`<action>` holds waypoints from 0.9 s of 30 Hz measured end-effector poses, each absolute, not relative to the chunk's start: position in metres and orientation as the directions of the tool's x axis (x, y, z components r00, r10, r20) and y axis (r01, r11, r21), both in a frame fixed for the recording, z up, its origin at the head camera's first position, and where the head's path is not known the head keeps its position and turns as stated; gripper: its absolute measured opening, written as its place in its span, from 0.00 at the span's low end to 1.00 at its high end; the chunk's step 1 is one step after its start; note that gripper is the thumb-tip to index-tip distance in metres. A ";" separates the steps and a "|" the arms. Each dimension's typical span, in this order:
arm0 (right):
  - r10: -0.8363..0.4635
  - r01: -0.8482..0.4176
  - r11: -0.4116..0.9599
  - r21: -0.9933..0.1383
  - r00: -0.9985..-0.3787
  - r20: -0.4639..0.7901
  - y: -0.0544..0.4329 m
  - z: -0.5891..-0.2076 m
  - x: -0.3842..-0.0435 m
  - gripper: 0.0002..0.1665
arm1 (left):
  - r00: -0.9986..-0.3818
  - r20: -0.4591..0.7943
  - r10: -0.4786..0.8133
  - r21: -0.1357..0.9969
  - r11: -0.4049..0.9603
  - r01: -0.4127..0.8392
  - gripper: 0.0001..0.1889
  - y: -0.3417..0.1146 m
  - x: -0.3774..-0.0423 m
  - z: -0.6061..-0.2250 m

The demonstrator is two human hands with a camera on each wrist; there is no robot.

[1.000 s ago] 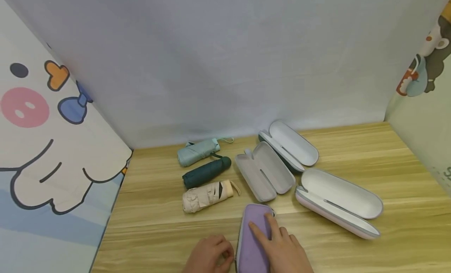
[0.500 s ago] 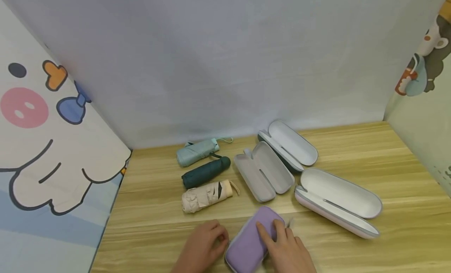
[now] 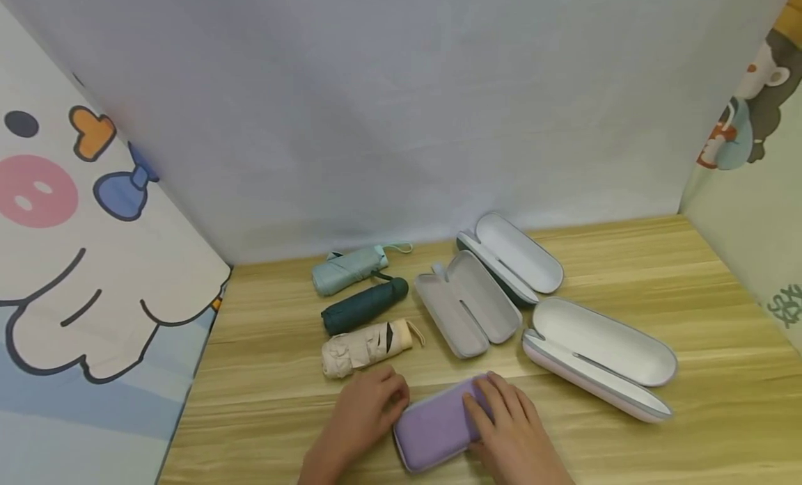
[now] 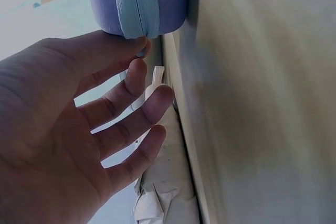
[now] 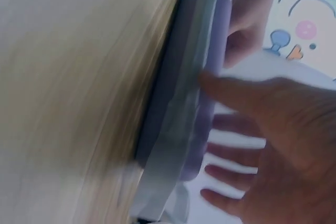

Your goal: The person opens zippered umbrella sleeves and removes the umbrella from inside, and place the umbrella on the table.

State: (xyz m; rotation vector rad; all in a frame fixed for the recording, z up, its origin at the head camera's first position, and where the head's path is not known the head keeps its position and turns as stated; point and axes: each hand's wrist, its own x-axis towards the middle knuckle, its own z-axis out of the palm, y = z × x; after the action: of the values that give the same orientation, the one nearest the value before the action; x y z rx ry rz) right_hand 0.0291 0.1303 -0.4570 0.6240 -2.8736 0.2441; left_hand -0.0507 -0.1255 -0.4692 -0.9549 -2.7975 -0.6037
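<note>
A purple zippered case [image 3: 432, 429] lies aslant near the front of the table, its zipper closed at the end seen in the left wrist view. My right hand [image 3: 516, 429] holds its right end, fingers over the top and thumb at the near side. At the opposite end is my left hand [image 3: 370, 408]. Its thumb and forefinger pinch the small zipper pull [image 4: 140, 52] below the pale blue zipper tape [image 4: 135, 3], while the other fingers are spread. A grey fabric strap [image 5: 160, 182] hangs off the case's other end in the right wrist view.
Behind the left hand lie three folded umbrellas: beige [image 3: 366, 347], dark green [image 3: 363, 307] and light teal [image 3: 351, 269]. Three hinged glasses cases stand open: a grey one [image 3: 451, 311], a dark green one [image 3: 520, 252] and a pink one [image 3: 601, 346]. A pale cloth wall [image 3: 407, 123] bounds the back.
The purple case has turned clockwise, from lengthwise to nearly crosswise, its near end swinging left. The right hand stays on it; the left hand has shifted slightly up to its left end.
</note>
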 end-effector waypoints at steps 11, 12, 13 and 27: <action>-0.395 -0.433 0.889 -0.147 -0.890 0.228 0.137 -0.463 0.022 0.40 | -0.786 0.199 0.585 0.344 0.710 0.615 0.05 -0.121 -0.069 -0.469; -0.387 -0.423 0.893 -0.153 -0.896 0.218 0.137 -0.463 0.022 0.39 | -0.784 0.198 0.589 0.344 0.707 0.618 0.05 -0.120 -0.070 -0.469; -0.379 -0.414 0.896 -0.160 -0.902 0.206 0.136 -0.463 0.022 0.39 | -0.780 0.199 0.593 0.342 0.705 0.622 0.05 -0.120 -0.071 -0.469; -0.463 -0.501 0.860 -0.100 -0.847 0.260 0.135 -0.471 0.018 0.43 | -0.771 0.198 0.606 0.334 0.697 0.634 0.04 -0.109 -0.075 -0.466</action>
State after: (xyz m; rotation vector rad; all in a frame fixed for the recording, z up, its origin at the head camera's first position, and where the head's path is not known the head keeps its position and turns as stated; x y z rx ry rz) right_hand 0.0177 0.1346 -0.4708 0.7377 -2.8078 0.2413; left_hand -0.0753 -0.1092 -0.4665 -1.0339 -2.8267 -0.5978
